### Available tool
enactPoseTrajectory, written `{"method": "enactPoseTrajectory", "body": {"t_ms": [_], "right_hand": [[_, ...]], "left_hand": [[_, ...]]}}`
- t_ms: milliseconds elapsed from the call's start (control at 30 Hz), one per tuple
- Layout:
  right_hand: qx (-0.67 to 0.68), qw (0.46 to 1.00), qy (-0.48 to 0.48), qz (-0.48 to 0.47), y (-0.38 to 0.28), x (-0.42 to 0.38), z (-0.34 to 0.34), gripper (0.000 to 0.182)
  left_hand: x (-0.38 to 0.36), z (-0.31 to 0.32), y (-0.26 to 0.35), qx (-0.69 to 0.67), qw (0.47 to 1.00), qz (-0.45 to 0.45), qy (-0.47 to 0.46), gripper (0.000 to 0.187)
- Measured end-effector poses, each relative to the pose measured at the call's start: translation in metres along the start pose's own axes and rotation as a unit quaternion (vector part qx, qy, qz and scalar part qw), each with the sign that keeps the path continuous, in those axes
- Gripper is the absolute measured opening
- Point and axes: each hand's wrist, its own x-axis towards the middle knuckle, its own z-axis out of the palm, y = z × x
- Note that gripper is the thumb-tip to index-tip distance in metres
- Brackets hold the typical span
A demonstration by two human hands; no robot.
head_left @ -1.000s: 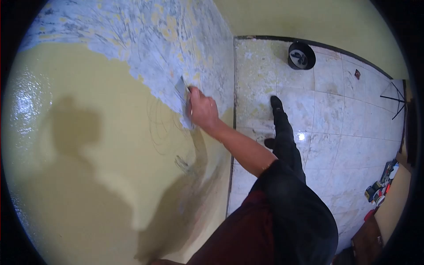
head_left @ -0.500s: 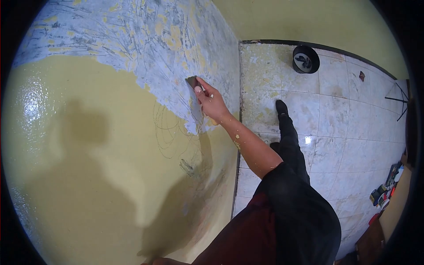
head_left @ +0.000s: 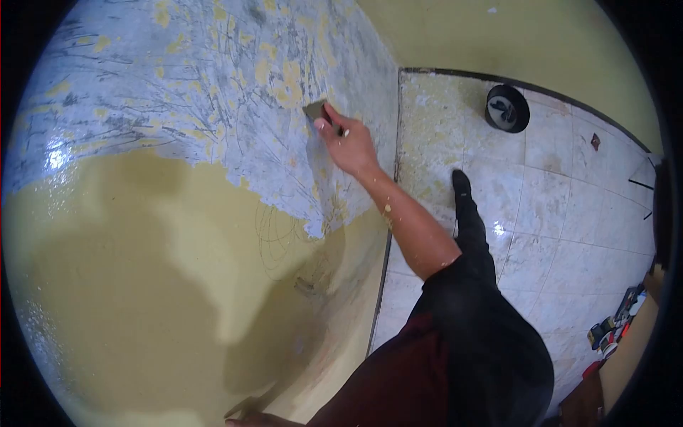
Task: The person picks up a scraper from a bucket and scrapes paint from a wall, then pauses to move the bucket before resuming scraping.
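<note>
My right hand (head_left: 353, 146) grips a small flat scraper (head_left: 314, 109), thumb on one side and fingers on the other. The blade lies against the wall's rough bare patch (head_left: 242, 135), which is grey-white with dark scratches and leftover yellow flakes. Below this patch, glossy yellow paint (head_left: 192, 263) still covers the wall, with scribbled loops near the ragged paint edge. Yellow paint crumbs cling to my right forearm. At the bottom edge, only part of my left hand (head_left: 260, 420) shows, close to the wall; its fingers are mostly cut off and dark.
A black bucket (head_left: 507, 109) with some dark items inside stands on the tiled floor (head_left: 541, 185). Paint flakes litter the floor by the wall corner. My dark shoe (head_left: 461, 183) is beside them. Several tools (head_left: 608, 334) lie at the far right, near a brown board.
My right hand and the scraper have moved up the wall, closer to a leftover yellow patch. The whole view has shifted slightly, so the bucket sits lower and farther right.
</note>
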Motion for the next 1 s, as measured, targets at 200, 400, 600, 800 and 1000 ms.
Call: {"method": "enactPoseTrajectory", "body": {"t_ms": [200, 400, 600, 800, 1000], "right_hand": [[-0.026, 0.999, -0.019, -0.033, 0.033, -0.022, 0.004, 0.051], [0.007, 0.999, -0.048, -0.002, 0.034, -0.024, 0.001, 0.052], [0.010, 0.997, -0.072, 0.036, -0.023, 0.020, -0.011, 0.056], [0.006, 0.997, -0.079, 0.001, 0.008, -0.002, -0.010, 0.056], [0.007, 0.997, -0.070, -0.030, 0.003, -0.011, -0.007, 0.053]], "left_hand": [[0.001, -0.002, 0.018, 0.013, 1.000, -0.013, -0.001, 0.087], [0.019, -0.021, 0.022, 0.037, 0.999, -0.002, -0.004, 0.088], [0.026, -0.042, 0.012, 0.059, 0.998, -0.002, -0.004, 0.088], [0.014, -0.044, -0.039, 0.050, 0.996, -0.073, -0.003, 0.091], [0.012, -0.021, -0.098, 0.017, 0.999, -0.030, -0.015, 0.085]]}}
